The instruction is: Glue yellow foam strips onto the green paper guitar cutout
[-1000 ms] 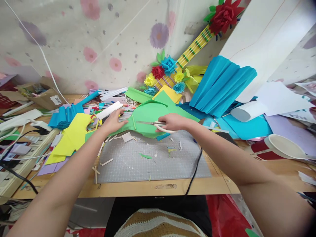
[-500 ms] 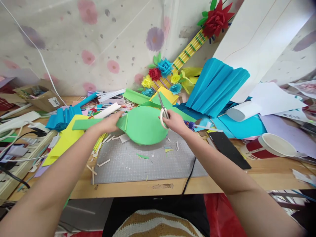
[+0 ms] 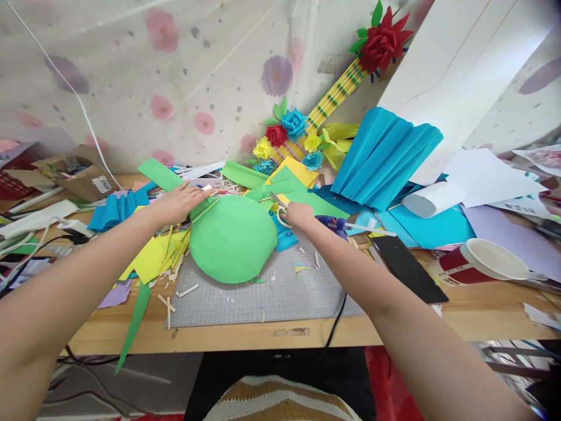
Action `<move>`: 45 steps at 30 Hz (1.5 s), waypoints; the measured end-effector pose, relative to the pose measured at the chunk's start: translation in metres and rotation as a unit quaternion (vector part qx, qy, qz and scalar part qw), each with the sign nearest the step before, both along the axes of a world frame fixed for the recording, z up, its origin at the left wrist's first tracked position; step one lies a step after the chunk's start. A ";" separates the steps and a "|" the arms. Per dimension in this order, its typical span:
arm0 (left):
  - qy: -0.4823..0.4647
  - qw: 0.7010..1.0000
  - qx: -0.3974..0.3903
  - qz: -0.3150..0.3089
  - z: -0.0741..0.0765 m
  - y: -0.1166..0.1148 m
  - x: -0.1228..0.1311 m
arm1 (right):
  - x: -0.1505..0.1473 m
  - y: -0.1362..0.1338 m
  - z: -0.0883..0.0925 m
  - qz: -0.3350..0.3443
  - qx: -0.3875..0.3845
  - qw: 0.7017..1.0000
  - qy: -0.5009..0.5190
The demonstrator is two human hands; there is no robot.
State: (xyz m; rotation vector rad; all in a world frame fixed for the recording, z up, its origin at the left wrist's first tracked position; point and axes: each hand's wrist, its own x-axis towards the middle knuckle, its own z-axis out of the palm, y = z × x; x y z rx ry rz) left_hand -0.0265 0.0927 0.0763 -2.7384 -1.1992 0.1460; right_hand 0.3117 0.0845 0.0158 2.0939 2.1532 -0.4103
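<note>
My left hand [image 3: 177, 203] grips a round green paper-covered shape [image 3: 234, 240] at its narrow top, where a long green strip [image 3: 160, 173] runs off to the upper left. Its fingers lie over that joint and the thumb is hidden. The round part hangs over the grey cutting mat [image 3: 280, 298]. In my right hand [image 3: 300, 215] is a pair of scissors [image 3: 283, 217] with white handles, held low over green paper sheets at the back of the mat. The blades point up and left.
A purple glue gun [image 3: 331, 224] lies right of my right hand, near a black slab [image 3: 407, 266] and a red-and-white paper cup [image 3: 482, 263]. Blue crepe paper [image 3: 385, 158] stands behind. A flower-decked yellow paper guitar [image 3: 335, 96] leans on the wall. Yellow paper [image 3: 151, 257] lies left.
The green shape has moved left and nearer to me, its strip swinging up and back. My right hand has lowered the scissors toward the paper pile. A blue scrap now shows beside the shape.
</note>
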 end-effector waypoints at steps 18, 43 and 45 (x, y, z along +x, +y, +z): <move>-0.023 0.992 0.046 -0.118 0.021 0.026 0.040 | -0.033 -0.002 -0.015 -0.078 0.029 0.821 0.564; -0.185 0.838 -0.035 0.513 -0.048 -0.046 -0.004 | -0.001 -0.008 -0.050 -0.185 0.283 0.820 0.462; -0.133 0.840 -0.072 0.521 -0.045 -0.048 -0.003 | 0.000 -0.018 -0.044 -0.108 0.364 0.827 0.415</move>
